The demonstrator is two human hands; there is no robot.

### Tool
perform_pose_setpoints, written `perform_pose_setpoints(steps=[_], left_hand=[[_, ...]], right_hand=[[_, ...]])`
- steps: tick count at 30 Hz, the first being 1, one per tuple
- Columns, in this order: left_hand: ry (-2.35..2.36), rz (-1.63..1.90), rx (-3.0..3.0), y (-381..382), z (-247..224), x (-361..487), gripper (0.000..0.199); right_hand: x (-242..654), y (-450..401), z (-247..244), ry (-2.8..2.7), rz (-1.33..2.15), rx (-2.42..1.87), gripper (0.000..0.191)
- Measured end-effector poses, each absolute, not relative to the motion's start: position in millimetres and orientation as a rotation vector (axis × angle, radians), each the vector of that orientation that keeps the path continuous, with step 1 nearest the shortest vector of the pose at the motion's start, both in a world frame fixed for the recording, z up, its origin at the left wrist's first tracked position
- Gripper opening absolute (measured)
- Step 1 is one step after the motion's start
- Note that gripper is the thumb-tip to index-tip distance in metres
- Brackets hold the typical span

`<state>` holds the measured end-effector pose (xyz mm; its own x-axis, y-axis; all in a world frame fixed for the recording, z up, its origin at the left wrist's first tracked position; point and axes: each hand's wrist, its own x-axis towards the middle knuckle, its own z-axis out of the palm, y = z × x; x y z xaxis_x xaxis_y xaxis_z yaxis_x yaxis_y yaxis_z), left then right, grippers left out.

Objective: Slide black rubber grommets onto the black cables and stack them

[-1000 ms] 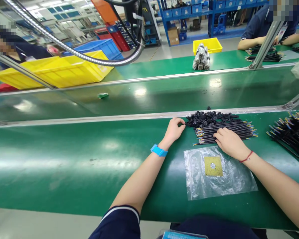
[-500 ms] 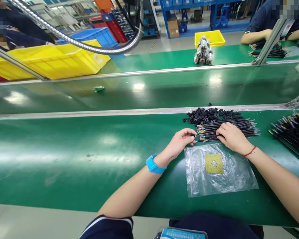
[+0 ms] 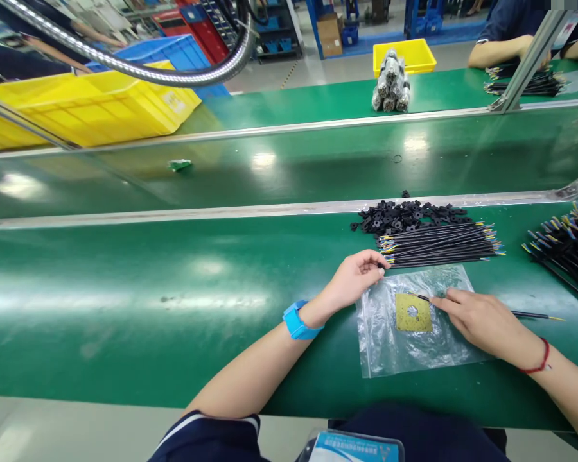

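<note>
My right hand (image 3: 484,321) is closed on a black cable (image 3: 532,315) with bare wire ends, held over the clear zip bag (image 3: 380,350). One end of that cable reaches the upper edge of a yellow square plate (image 3: 403,323) with a round hole. At the left end of the cable bundle (image 3: 433,247), my left hand (image 3: 354,277) pinches a small black part (image 3: 381,265), mostly hidden by the fingertips. Behind the bundle lies a heap of small black parts (image 3: 395,218) with holes.
More cables (image 3: 571,250) are piled at the right. A metal rail (image 3: 250,210) runs behind the work surface. Beyond it are a large yellow bin (image 3: 106,106), wrapped bundles (image 3: 391,83) and a yellow tray (image 3: 411,56). A co-worker's arm (image 3: 501,52) rests at the far right.
My right hand has left the bundle and moved right and toward me, with one cable now in it. My left hand has shifted slightly right, still pinching the black part.
</note>
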<state>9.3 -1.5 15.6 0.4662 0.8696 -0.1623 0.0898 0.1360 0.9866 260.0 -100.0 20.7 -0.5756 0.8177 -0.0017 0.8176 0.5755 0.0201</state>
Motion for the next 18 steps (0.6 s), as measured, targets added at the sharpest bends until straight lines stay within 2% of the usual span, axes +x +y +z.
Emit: perform_pose_setpoints(steps=[5,12,18], left_hand=[[0.941,0.765,1.378,-2.5,15.7,22.6,0.015],[0.821,0.718,1.103,-14.3,22.4,32.9,0.020],[0.735,0.656,0.919,-25.6,38.8,38.5,0.020]], right_hand=[[250.4,-93.4,24.2,2.721,0.105,1.555,0.029],[256.8,-95.6,43.1,2.913,-0.530,2.002,0.031],[250.7,-99.6,55.4,2.933,-0.567,2.150,0.030]])
